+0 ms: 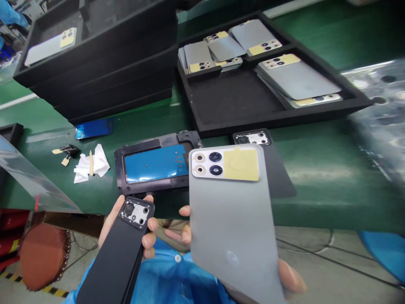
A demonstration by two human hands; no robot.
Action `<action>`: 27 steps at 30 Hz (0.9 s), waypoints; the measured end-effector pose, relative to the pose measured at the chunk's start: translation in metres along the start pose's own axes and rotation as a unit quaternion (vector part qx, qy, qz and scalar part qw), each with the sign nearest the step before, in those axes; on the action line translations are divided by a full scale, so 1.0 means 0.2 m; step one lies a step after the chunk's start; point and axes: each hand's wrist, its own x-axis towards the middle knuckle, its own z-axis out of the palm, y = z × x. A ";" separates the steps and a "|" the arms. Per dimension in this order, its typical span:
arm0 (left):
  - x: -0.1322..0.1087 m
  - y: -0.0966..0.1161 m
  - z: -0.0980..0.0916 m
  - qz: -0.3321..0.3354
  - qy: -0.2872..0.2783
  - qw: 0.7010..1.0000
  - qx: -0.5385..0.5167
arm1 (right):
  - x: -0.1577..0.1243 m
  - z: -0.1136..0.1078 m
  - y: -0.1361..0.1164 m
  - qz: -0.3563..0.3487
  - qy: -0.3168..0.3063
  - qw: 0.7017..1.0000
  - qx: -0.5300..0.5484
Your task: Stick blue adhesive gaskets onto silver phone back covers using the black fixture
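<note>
My left hand (pixel 149 240) is closed around a small stack of black phone back covers (pixel 110 261), whose top one has a camera plate at its upper end. A grey phone back cover (pixel 230 223) is gripped in my right hand (pixel 186 231), fingers on its left edge and thumb on its right. Yellow film (pixel 241 164) covers part of its white camera plate. Behind both hands lies a black frame fixture (pixel 152 145) with a blue film-covered panel (pixel 152 164) inside. Another black back cover (pixel 278 169) rests on the bench, partly hidden by the grey one.
A black divided tray (pixel 234 126) holding stacks of grey covers (pixel 300 80) stands at the back right. Stacked black trays (pixel 104 63) rise at the back left. White tissue (pixel 103 160), a binder clip (pixel 71 150) and a blue panel (pixel 95 128) lie on the green bench (pixel 316 156).
</note>
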 end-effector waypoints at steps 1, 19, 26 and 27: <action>0.00 0.00 0.00 0.003 0.004 1.000 0.000 | 0.00 0.00 0.00 0.006 -0.007 1.000 0.003; 0.03 -0.04 -0.02 0.040 -0.027 0.998 0.027 | -0.01 -0.04 -0.04 0.021 -0.019 0.999 -0.039; 0.03 -0.04 -0.03 0.051 -0.046 0.998 0.016 | -0.01 -0.03 -0.05 0.063 -0.026 0.997 -0.041; 0.03 -0.04 -0.03 0.056 -0.043 0.997 0.021 | -0.02 -0.02 -0.04 0.057 -0.019 0.997 -0.042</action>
